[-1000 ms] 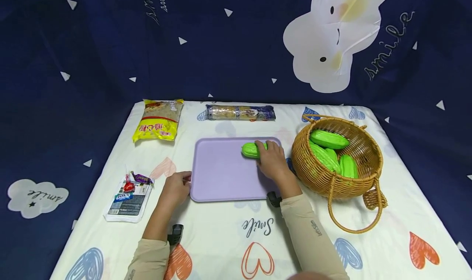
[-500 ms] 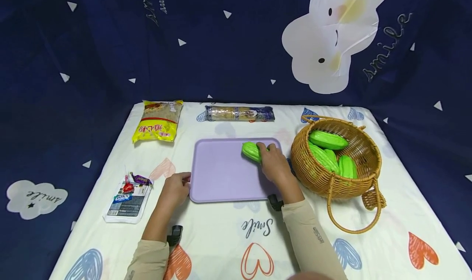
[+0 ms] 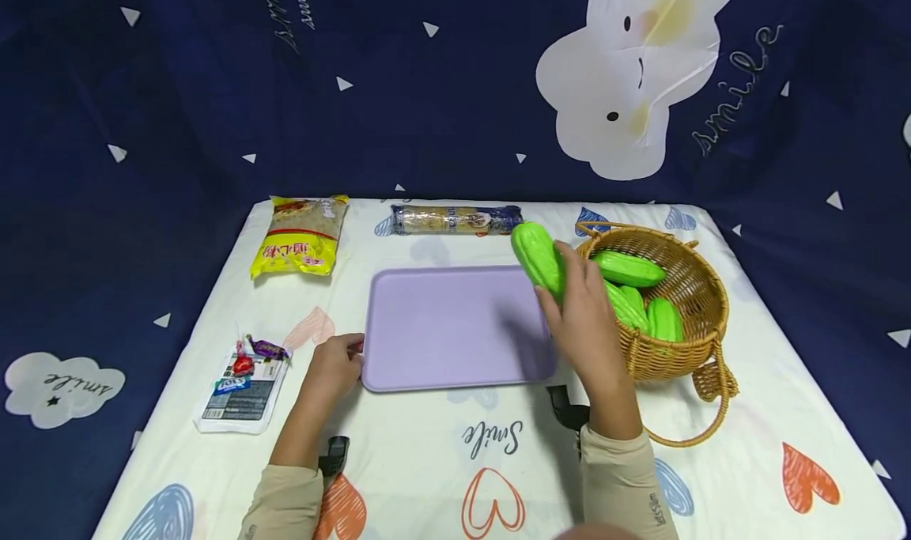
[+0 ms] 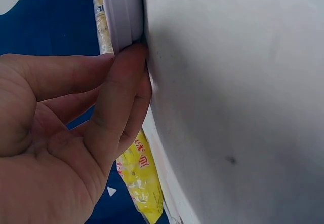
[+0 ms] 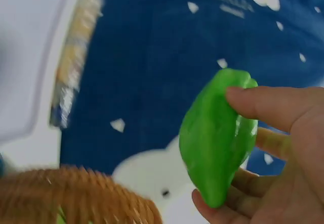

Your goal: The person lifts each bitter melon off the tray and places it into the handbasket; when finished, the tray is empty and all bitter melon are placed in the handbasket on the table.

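Observation:
My right hand (image 3: 580, 311) grips a green ridged gourd (image 3: 538, 258) and holds it in the air between the lilac tray (image 3: 455, 326) and the wicker basket (image 3: 683, 350). The right wrist view shows the gourd (image 5: 215, 138) held between thumb and fingers. Several more green gourds (image 3: 633, 270) lie inside the basket. My left hand (image 3: 340, 362) rests at the tray's left edge, its fingers (image 4: 119, 102) touching the rim (image 4: 124, 11). The tray's surface is bare.
A yellow food packet (image 3: 299, 238) and a long wrapped roll (image 3: 455, 219) lie at the back of the heart-print tablecloth. A flat packet with candies (image 3: 245, 378) sits at the left. A dark blue curtain hangs behind the table.
My right hand has lifted the green gourd off the tray and carried it right and up, toward the basket. The left hand has stayed at the tray's edge.

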Demonstrator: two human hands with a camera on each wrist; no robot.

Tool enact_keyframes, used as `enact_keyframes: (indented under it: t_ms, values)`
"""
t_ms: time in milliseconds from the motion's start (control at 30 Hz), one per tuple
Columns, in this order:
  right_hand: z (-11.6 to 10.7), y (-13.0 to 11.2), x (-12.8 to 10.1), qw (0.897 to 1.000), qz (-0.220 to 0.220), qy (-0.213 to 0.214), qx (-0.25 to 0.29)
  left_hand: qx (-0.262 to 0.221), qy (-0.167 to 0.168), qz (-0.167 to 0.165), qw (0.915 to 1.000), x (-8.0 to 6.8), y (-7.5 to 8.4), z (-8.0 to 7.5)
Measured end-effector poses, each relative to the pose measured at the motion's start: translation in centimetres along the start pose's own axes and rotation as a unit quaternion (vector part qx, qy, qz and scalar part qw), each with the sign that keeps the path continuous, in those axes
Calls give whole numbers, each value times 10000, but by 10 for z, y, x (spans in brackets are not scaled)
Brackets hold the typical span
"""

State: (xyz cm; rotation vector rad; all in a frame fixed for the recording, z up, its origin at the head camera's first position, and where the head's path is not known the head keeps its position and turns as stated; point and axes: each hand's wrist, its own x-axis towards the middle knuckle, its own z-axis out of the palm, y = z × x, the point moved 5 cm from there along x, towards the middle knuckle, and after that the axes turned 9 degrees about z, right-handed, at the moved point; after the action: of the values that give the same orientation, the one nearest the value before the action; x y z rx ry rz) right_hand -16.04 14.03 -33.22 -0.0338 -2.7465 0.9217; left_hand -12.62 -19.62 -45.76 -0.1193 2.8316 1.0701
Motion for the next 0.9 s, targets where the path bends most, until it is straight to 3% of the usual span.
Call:
enact_keyframes:
  t_ms: [233, 500, 633, 900]
  values:
    - [-40, 35, -3, 9929, 846, 811, 208, -4, 18, 99, 9999, 1, -3, -1]
    - [-41, 76, -7, 9836, 1736, 477, -101, 21, -48, 28, 10000, 1, -6, -6]
    - [-37, 84, -7, 9827, 1804, 355, -206, -1, -52, -53, 10000, 1, -8, -7]
    - [-35, 84, -6, 9829, 1764, 503, -133, -23, -56, -41, 10000, 0, -8, -6]
